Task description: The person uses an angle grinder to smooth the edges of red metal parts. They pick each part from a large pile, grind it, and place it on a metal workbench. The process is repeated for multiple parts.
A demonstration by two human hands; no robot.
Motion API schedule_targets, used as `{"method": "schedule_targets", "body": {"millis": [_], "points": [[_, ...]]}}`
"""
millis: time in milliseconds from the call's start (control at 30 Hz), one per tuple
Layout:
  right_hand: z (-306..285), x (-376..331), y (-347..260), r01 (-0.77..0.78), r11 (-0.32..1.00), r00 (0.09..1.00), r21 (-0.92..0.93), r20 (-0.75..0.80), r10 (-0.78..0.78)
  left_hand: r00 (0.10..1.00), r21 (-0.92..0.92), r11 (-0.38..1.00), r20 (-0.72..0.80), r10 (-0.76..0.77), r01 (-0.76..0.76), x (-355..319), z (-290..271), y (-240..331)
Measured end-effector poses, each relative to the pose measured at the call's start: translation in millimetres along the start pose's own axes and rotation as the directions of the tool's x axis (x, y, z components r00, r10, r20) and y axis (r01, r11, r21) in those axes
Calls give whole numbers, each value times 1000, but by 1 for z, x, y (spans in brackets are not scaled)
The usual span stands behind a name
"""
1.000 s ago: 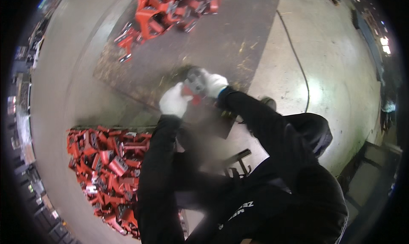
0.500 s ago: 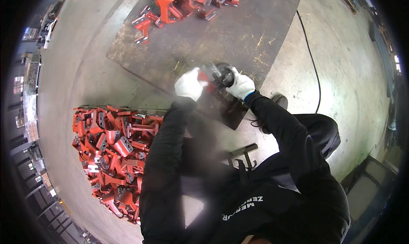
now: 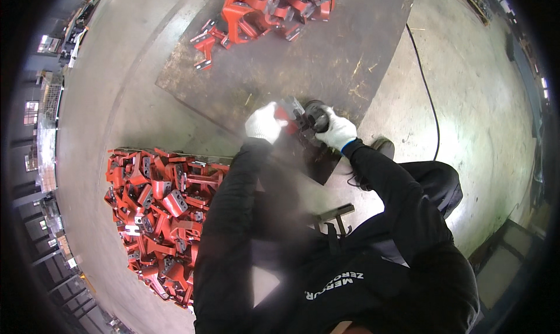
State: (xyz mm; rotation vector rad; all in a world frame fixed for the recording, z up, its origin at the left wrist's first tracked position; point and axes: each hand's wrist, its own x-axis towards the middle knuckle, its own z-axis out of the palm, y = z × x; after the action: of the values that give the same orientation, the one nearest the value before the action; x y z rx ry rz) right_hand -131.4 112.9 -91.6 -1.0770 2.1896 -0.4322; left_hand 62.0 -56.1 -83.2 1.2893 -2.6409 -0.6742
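The left hand (image 3: pixel 263 122) clamps a red bracket (image 3: pixel 286 113) flat on the steel plate (image 3: pixel 291 60) while the right hand (image 3: pixel 336 132) grips a grinder (image 3: pixel 312 119) (likely heavy); the bracket looks stiff, sharp-edged, best pinned by its flat flange.

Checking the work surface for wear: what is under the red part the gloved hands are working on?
The red part lies on a dark steel plate on the concrete floor. The left hand and right hand cover the contact spot.
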Motion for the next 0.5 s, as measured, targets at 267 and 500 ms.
{"method": "schedule_targets", "body": {"millis": [267, 500], "points": [[-114, 8, 42, -178, 660, 896, 730, -157, 415, 984, 27, 1000, 179, 9, -14, 10, 11, 2], [-208, -44, 14, 54, 467, 890, 883, -255, 378, 970, 96, 995, 242, -23, -1, 40, -26, 41]]}}
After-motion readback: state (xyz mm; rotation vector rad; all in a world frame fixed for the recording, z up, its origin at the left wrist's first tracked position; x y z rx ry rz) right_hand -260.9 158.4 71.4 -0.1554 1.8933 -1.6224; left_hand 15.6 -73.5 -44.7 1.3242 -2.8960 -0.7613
